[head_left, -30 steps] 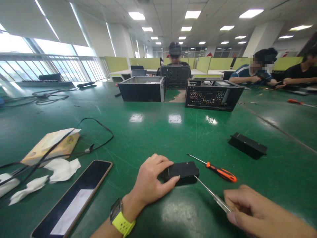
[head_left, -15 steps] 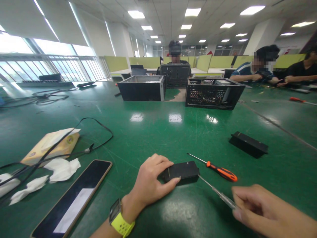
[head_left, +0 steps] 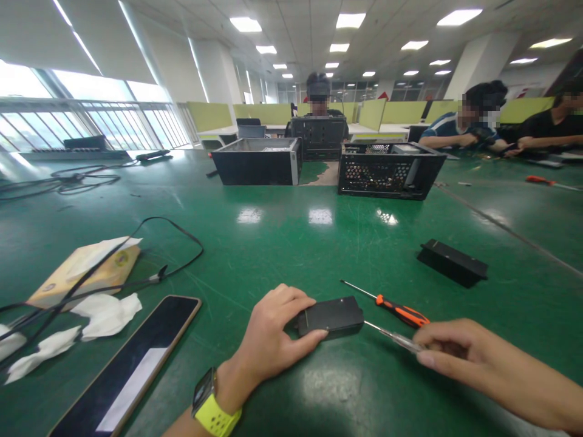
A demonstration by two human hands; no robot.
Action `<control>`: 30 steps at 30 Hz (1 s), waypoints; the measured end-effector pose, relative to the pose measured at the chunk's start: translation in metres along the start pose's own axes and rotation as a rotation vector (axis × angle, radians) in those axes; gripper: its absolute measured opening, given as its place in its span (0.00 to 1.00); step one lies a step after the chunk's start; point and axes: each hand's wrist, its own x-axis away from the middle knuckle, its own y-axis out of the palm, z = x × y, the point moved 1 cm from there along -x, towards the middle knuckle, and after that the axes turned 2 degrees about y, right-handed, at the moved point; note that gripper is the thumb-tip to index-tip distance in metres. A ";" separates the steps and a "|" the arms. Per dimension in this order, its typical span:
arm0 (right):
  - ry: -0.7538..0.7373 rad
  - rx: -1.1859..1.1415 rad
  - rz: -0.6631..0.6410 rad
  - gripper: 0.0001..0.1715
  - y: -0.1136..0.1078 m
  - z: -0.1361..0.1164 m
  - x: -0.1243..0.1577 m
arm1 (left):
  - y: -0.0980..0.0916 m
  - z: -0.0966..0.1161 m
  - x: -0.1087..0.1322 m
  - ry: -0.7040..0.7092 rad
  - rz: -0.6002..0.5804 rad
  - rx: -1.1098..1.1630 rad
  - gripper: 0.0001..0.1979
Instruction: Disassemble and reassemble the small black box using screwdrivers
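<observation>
My left hand (head_left: 272, 335), with a yellow-strapped watch on its wrist, grips the left end of a small flat black box (head_left: 331, 316) lying on the green table (head_left: 319, 243). My right hand (head_left: 450, 352) is closed round the handle of a thin screwdriver (head_left: 392, 337), whose metal tip rests at the box's right end. An orange-handled screwdriver (head_left: 395, 309) lies just behind it, untouched.
A second black box (head_left: 452, 262) lies to the right. A phone (head_left: 132, 364), crumpled tissues (head_left: 102, 312), a tissue pack (head_left: 82, 270) and a black cable (head_left: 173, 243) are at the left. Two open black computer cases (head_left: 257, 161) (head_left: 387, 171) stand farther back. Other people sit beyond.
My right hand has risen and swung the thin screwdriver flatter, its tip staying at the box's right end. The left hand and box have stayed put.
</observation>
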 end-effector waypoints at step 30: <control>-0.059 0.305 0.023 0.15 0.046 0.009 -0.010 | -0.004 -0.005 0.002 0.009 -0.107 0.135 0.18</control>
